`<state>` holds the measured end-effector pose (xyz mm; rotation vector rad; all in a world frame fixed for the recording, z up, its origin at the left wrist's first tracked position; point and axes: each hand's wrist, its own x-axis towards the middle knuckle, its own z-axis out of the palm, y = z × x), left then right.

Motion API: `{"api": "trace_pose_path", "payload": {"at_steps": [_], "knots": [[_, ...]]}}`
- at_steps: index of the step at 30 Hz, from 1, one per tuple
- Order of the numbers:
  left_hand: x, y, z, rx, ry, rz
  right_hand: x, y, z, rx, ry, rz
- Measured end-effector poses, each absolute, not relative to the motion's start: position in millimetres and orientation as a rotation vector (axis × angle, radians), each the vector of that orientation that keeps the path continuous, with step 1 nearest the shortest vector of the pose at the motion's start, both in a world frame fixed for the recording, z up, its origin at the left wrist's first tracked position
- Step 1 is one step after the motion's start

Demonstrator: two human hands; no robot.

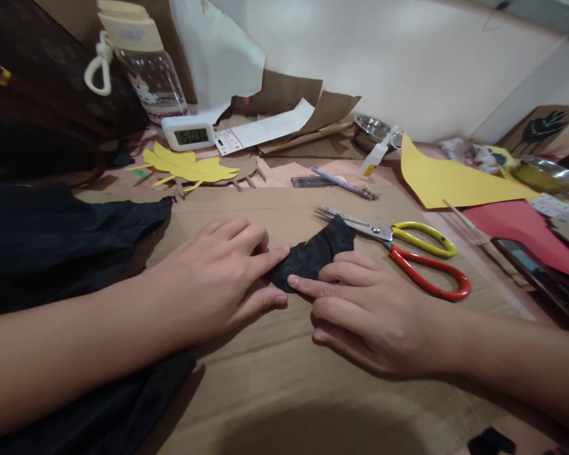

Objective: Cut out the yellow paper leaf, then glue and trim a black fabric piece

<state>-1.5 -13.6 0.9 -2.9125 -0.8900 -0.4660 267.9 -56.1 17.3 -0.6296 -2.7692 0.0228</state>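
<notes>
A small crinkled black piece [320, 249], thin like crepe paper or cloth, lies on a brown cardboard sheet [265, 392]. My left hand [218, 272] is at its left end, index fingertip on the edge and thumb just below, the other fingers curled. From the right, my right hand [374, 309] presses its index fingertip on the lower edge, its other fingers bent and partly covering the piece. Scissors [389, 237] with one yellow and one red handle lie slightly open just behind, their blades partly hidden by the black piece. A large black sheet [76, 240] spreads under my left forearm.
Behind are a yellow paper cutout [184, 165], a digital clock [188, 133], a clear bottle [146, 69], a pen [344, 183], a small glue bottle [379, 151] and a metal bowl [372, 128]. Yellow paper [455, 180], red paper [526, 230] and a dark-handled tool [526, 259] lie right.
</notes>
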Motion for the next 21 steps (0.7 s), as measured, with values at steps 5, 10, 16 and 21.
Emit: {"api": "trace_pose_path", "payload": {"at_steps": [5, 10, 16, 21], "knots": [[-3.5, -11.2, 3.2, -2.798, -0.884, -0.423, 266.7, -55.6, 17.4, -0.629, -2.762, 0.018], [-3.5, -14.9, 6.7, -2.914, -0.659, -0.463, 265.5, -55.0, 18.0, -0.617, -2.736, 0.025], [-2.4, -16.0, 4.2, -2.994, -0.709, -0.446, 265.9, -55.2, 17.8, -0.615, -2.749, 0.019], [-3.5, -12.3, 0.5, -2.914, -0.761, -0.396, 266.1, -55.6, 16.1, -0.606, -2.722, -0.009]]}}
